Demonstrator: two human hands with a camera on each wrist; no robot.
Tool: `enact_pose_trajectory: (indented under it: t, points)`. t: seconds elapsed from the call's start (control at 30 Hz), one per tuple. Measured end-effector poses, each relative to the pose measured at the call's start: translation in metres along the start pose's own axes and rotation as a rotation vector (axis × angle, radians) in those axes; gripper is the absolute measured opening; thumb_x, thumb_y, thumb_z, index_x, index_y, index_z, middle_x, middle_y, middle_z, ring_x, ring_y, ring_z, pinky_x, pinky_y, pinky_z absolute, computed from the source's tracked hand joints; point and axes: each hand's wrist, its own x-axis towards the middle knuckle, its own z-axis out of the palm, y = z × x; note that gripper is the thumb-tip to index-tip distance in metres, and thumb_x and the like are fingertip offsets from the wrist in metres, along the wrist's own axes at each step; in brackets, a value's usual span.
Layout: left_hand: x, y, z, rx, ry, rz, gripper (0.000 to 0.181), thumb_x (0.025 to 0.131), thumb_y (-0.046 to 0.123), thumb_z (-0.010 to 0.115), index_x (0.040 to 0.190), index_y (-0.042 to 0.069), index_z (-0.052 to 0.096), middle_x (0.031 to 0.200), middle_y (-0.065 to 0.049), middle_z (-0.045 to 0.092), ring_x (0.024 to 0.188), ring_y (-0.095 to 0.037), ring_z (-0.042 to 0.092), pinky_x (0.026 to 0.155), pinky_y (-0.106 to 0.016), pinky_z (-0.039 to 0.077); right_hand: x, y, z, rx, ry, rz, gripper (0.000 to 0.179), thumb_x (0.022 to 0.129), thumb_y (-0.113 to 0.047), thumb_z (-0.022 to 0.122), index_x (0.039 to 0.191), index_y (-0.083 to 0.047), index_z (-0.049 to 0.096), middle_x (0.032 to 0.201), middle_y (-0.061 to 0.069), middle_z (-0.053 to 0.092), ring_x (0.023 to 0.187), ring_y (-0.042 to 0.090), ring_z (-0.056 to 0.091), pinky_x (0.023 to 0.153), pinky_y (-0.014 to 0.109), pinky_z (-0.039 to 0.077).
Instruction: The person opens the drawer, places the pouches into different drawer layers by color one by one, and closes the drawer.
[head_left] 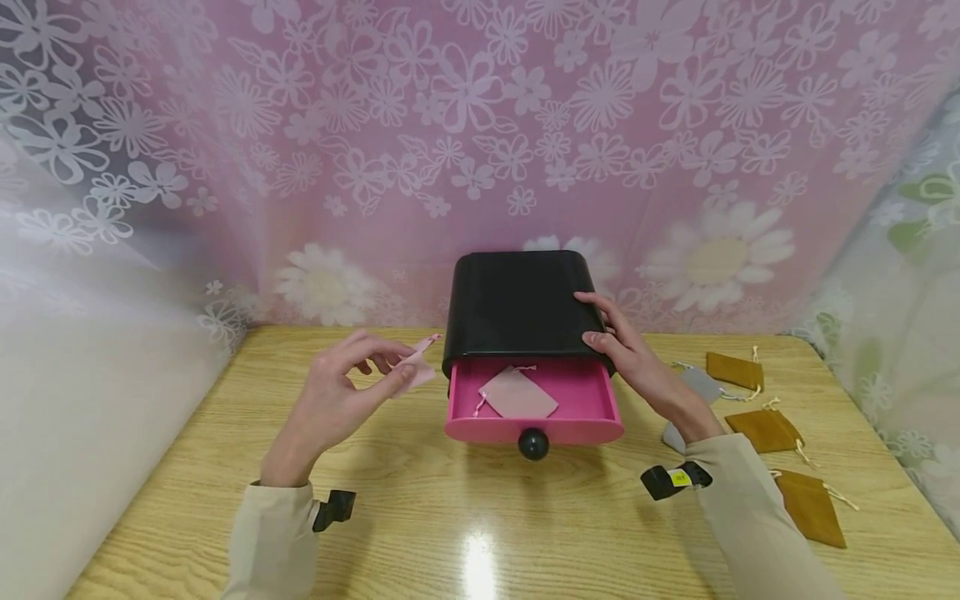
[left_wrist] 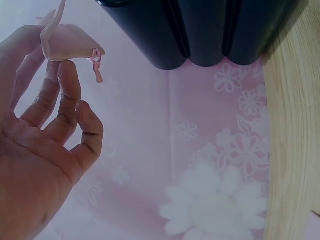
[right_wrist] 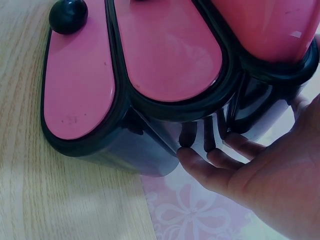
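Note:
My left hand [head_left: 341, 383] pinches a small pink drawstring pouch [head_left: 417, 377] between thumb and fingers, left of the black drawer cabinet [head_left: 525, 300]. In the left wrist view the pouch [left_wrist: 72, 42] hangs over the fingertips, its knotted cord dangling. The cabinet's pink top drawer [head_left: 536, 430] is pulled out, with a black round knob on its front. Inside lies a pale pink drawstring pouch [head_left: 517, 393]. My right hand [head_left: 637, 362] rests against the cabinet's right side, with fingertips at the top edge. The right wrist view has its fingers [right_wrist: 200, 167] touching the glossy black side.
Several brown drawstring pouches [head_left: 765, 429] and grey ones [head_left: 701, 383] lie on the wooden table [head_left: 420, 508] at the right. Two lower pink drawers [right_wrist: 77, 90] sit closed beneath the top one. A flowered curtain [head_left: 420, 167] hangs close behind the cabinet.

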Motion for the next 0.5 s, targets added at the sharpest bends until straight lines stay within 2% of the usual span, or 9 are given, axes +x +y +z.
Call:
enact_pose_trajectory:
  t: [0.1,0.33,0.5]
  points:
    - [0.001,0.004,0.002,-0.015,-0.006,0.016,0.018,0.089,0.011,0.08,0.105,0.02,0.078,0.094,0.008,0.072,0.082,-0.007,0.062,0.074,-0.024,0.049,0.0,0.001,-0.001,0.001,0.0,0.004,0.057,0.109,-0.025,0.041,0.162,-0.024,0.02,0.163,0.018,0.027,0.14,0.036,0.04,0.095,0.014,0.047]
    - [0.003,0.014,0.004,-0.022,-0.045,0.002,0.018,0.091,0.018,0.079,0.107,0.024,0.076,0.096,0.012,0.069,0.085,-0.005,0.06,0.077,-0.025,0.049,0.0,0.001,0.0,0.004,-0.001,0.001,0.057,0.109,-0.025,0.041,0.162,-0.025,0.02,0.163,0.017,0.027,0.139,0.035,0.04,0.095,0.015,0.047]
    - [0.007,0.019,0.008,-0.054,-0.062,0.036,0.018,0.09,0.017,0.08,0.107,0.023,0.076,0.095,0.011,0.069,0.085,-0.006,0.061,0.076,-0.026,0.05,0.0,0.001,-0.001,0.008,-0.002,-0.004,0.057,0.109,-0.024,0.041,0.162,-0.024,0.019,0.165,0.017,0.024,0.14,0.035,0.039,0.095,0.015,0.046]
